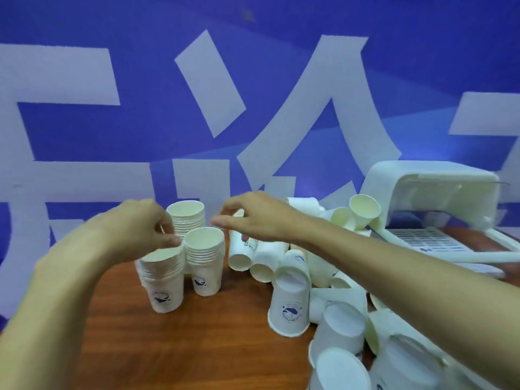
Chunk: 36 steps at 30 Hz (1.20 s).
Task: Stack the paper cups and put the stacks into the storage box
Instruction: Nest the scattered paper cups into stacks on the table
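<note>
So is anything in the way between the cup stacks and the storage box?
Yes. A heap of loose paper cups, lying on their sides and upside down, fills the table between the three cup stacks and the open storage box. The right forearm also stretches across above that heap.

Three upright cup stacks (204,263) beside scattered cups (289,305)

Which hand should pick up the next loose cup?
Right. The right hand is over the loose cups on its own side; the left hand is by the near stack, farther from them.
</note>
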### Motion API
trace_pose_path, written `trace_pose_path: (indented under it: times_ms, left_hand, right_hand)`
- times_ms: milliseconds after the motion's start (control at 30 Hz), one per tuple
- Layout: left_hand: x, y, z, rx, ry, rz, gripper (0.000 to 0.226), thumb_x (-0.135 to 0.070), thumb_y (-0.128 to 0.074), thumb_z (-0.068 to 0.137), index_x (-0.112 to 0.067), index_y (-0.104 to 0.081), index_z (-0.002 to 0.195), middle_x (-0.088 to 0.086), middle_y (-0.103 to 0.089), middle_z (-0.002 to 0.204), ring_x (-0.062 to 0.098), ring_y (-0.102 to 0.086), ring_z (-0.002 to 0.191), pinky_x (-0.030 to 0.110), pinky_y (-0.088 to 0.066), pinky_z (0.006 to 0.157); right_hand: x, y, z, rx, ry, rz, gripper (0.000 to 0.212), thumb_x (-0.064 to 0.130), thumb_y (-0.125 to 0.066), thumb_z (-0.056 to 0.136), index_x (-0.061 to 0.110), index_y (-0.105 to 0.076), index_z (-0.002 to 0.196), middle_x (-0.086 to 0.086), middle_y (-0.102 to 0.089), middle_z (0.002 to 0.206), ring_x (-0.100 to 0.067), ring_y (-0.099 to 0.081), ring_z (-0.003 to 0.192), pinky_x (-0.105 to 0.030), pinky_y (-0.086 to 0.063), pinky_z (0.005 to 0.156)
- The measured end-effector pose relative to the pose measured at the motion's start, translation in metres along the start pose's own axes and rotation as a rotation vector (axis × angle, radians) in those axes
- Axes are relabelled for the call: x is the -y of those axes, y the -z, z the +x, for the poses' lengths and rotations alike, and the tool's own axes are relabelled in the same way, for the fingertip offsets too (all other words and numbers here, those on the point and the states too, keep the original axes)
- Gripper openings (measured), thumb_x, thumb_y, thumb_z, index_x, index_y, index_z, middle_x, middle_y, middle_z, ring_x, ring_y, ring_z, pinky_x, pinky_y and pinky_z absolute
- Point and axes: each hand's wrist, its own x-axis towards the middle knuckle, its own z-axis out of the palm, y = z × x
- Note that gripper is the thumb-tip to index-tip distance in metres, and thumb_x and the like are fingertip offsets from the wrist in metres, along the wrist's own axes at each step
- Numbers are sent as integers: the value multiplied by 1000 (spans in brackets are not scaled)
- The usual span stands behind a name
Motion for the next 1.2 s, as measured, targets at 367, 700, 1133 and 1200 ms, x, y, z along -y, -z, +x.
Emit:
trace_pose_path:
  times_ms: [367, 700, 1133, 1200]
  left_hand:
    - [-156, -36, -8, -83, -465, -64, 23, -62, -55, 87, -45, -66, 99, -31, -60, 80, -3, -56, 78, 23, -41, 61]
    - [-233, -84, 30, 539, -807, -185, 44, -29, -50, 80, -49, -67, 115, -16, -64, 120, 4, -57, 98, 18, -47, 83]
    - [-225, -77, 40, 268, -777, -147, 14, -43, -77, 79, -39, -67, 87, -15, -63, 101, 3, -55, 84, 32, -52, 76]
    - [-219, -72, 40, 230, -743, -175, 13, -44, -77, 79, -38, -67, 86, -17, -65, 85, -1, -56, 74, 23, -45, 62]
  right_hand:
    - [-135, 96, -162, 82, -412, -350, 27, 55, -55, 88, 33, -70, 90, 19, -69, 85, -8, -63, 82, -33, -51, 69]
    - [-186, 64, -212, 261, -772, -324, 50, 69, -61, 83, 22, -71, 98, 5, -70, 81, -10, -66, 70, -26, -53, 62]
    - [-162, 93, -204, 134, -683, -104, 15, 43, -81, 78, 33, -71, 84, 11, -70, 82, -9, -65, 72, -16, -51, 54]
    - [-150, 84, -202, 181, -646, -289, 20, 48, -80, 74, 33, -70, 82, 12, -68, 80, -7, -64, 72, -28, -58, 64]
